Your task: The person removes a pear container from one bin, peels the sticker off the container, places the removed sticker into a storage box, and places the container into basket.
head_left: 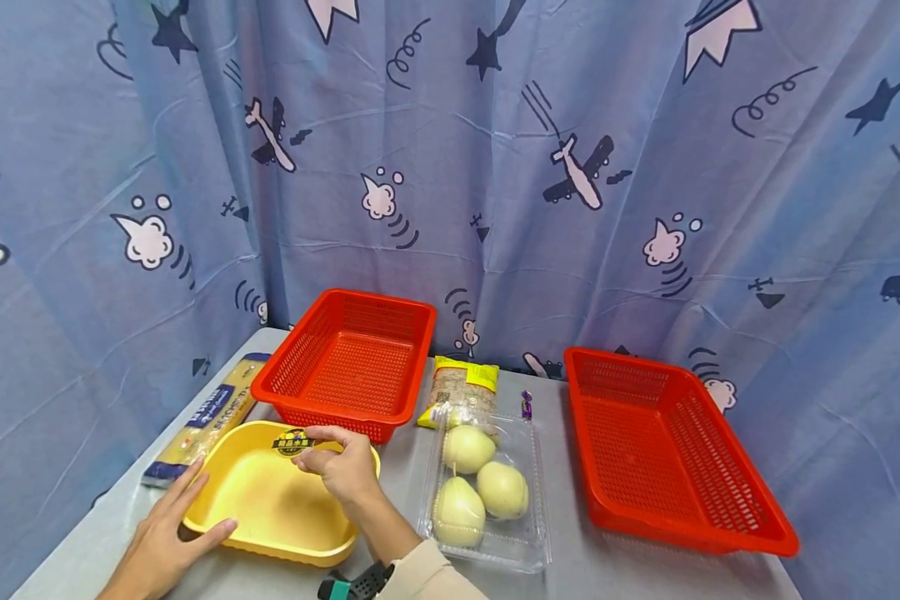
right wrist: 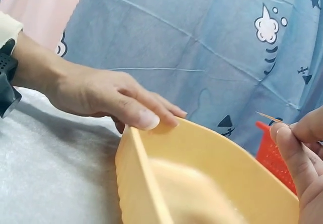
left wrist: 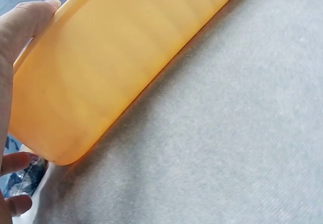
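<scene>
A yellow plastic basin (head_left: pixel 270 504) stands at the front left of the table. My left hand (head_left: pixel 156 533) rests on its near left corner, the thumb along the near rim and the fingers spread down the left side. Over the basin's far part, my right hand (head_left: pixel 347 468) pinches a dark oval fruit sticker (head_left: pixel 288 442) with yellow print between thumb and forefinger. From the right wrist view the sticker (right wrist: pixel 268 117) appears edge-on as a thin strip. Nothing lies inside the basin.
Behind the basin is a red basket (head_left: pixel 352 367), with a noodle pack (head_left: pixel 213 408) to its left. A clear box (head_left: pixel 521 546) of pears, a yellow-edged bag (head_left: pixel 461 385) and a purple-wrapped candy (head_left: pixel 527 405) lie mid-table. Another red basket (head_left: pixel 652 450) stands right. A curtain (head_left: pixel 450 167) hangs behind.
</scene>
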`<state>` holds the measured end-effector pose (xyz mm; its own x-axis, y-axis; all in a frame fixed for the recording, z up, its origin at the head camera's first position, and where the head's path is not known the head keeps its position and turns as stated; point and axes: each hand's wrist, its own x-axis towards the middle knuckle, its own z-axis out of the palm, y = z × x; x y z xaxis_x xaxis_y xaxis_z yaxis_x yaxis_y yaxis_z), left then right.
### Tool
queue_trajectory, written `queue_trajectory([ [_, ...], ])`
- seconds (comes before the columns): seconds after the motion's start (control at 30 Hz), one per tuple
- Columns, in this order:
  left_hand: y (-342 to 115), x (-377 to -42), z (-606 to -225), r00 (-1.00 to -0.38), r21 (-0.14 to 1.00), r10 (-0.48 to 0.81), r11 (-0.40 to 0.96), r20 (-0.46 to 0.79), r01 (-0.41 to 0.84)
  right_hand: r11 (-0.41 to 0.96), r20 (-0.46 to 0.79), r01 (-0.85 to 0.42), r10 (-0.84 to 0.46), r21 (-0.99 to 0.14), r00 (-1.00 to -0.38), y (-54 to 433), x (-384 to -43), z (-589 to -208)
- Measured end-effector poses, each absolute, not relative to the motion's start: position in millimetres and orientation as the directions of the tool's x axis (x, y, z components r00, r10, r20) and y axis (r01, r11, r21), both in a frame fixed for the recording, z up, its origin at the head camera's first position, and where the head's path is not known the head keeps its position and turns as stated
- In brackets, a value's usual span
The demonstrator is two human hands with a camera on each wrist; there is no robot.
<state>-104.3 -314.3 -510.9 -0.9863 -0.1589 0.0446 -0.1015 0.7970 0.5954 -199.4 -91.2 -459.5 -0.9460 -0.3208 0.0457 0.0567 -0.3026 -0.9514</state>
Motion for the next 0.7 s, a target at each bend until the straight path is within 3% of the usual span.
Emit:
queue_trajectory([
  [0.2, -313, -105, -510, -0.986, 0.609, -0.165, 0.785, 0.029, -0.114, -0.266, 0.018, 0.068, -0.308, -0.962, -0.951, -98, -199, -466],
  [0.53, -312, -102, -515, -0.983, 0.618, -0.140, 0.785, 0.121, -0.036, -0.213, -0.026, 0.087, -0.272, -0.973, -0.962, -106, -199, -476],
  [0.7, -314, -103, -514, -0.985, 0.618, -0.149, 0.784, 0.092, -0.061, -0.221, -0.024, 0.083, -0.260, -0.972, -0.965, -115, -198, -477],
])
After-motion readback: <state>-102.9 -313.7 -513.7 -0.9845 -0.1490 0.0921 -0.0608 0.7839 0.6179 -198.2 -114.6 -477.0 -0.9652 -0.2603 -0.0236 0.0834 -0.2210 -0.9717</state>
